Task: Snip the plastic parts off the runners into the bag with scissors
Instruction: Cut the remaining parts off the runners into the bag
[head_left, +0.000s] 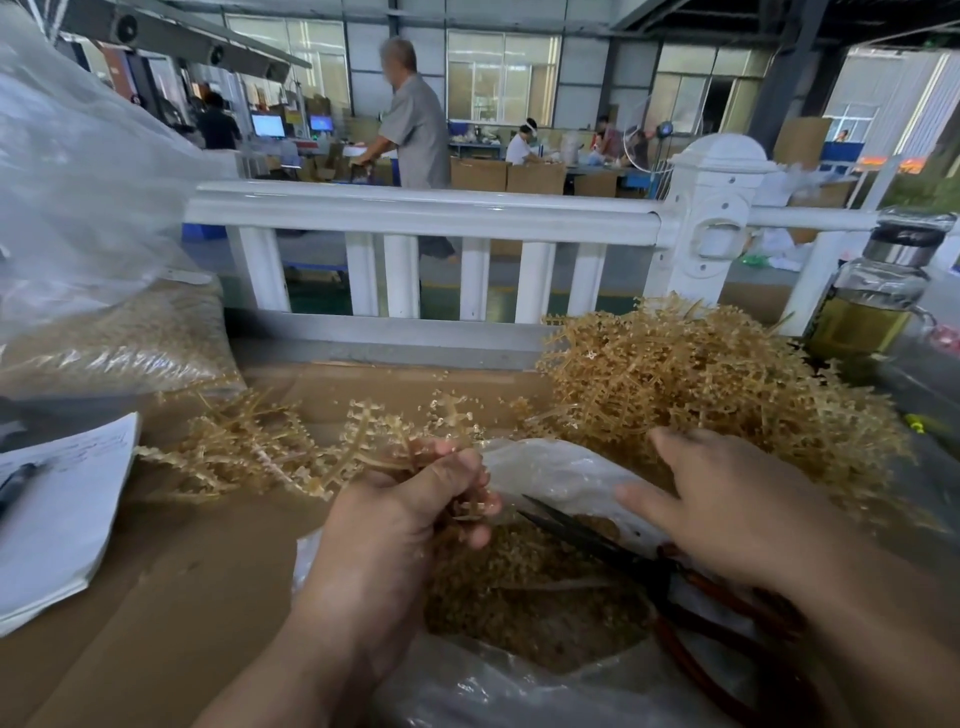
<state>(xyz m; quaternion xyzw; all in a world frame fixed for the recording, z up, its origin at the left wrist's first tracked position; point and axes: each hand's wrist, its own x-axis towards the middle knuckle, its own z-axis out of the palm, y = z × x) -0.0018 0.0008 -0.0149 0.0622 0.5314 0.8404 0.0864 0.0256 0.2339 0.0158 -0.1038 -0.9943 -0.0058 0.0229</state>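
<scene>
My left hand (415, 512) is curled tight round the stems of a bunch of tan plastic runners studded with small parts (363, 441). The bunch fans up and away to the left of my knuckles.

My right hand (727, 512) holds nothing. Its fingers (644, 501) are straight and spread, hovering low.

Just beneath that palm lie the black-bladed scissors with red-brown loop handles (592, 538). Their long axis runs on a slant: the handles are back under my right wrist, and the narrowly parted tips point forward and left, toward my left fingertips. I judge the right hand much the nearer to them, needing only to drop and draw back onto the loops.

The scissors rest across the mouth of a crumpled clear plastic bag (550, 467), which sits between and below my two hands with loose tan snipped pieces (519, 587) inside.

Beyond my right fingertips rises a large tangled heap of tan runners (701, 374).
</scene>
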